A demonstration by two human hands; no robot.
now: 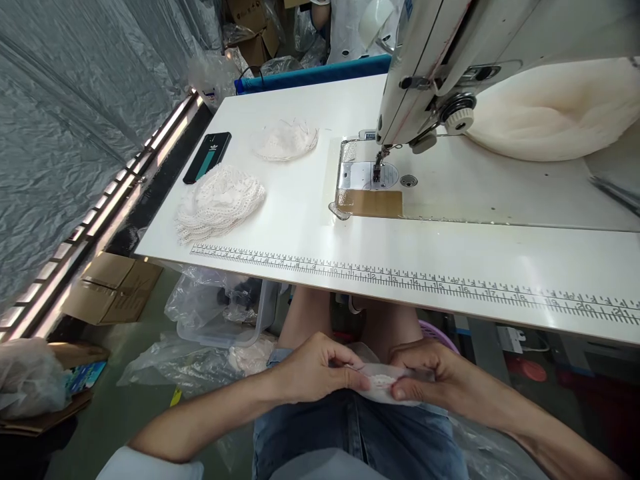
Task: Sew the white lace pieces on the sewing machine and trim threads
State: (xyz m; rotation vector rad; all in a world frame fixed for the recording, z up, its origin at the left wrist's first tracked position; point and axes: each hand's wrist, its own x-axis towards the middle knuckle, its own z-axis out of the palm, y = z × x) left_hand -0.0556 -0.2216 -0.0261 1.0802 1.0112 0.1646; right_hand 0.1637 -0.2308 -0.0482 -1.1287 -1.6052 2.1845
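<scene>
Over my lap, my left hand (333,368) and my right hand (425,373) pinch a small piece of sheer white fabric (383,393) between thumbs and fingers. A paler textured patch, perhaps lace, shows in its middle. Part of the fabric is hidden behind my fingers. On the white sewing table (295,233) lies a stack of white lace pieces (220,200). Farther back is a smaller white lace piece (287,141) with loose threads. The sewing machine (420,87) stands at the right, its presser foot (378,167) over the metal plate.
A dark phone (207,158) lies at the table's left edge. A printed ruler (400,277) runs along the front edge. Cream padded fabric (555,110) sits behind the machine arm. Below left are a clear plastic bin (267,313) and a cardboard box (110,287).
</scene>
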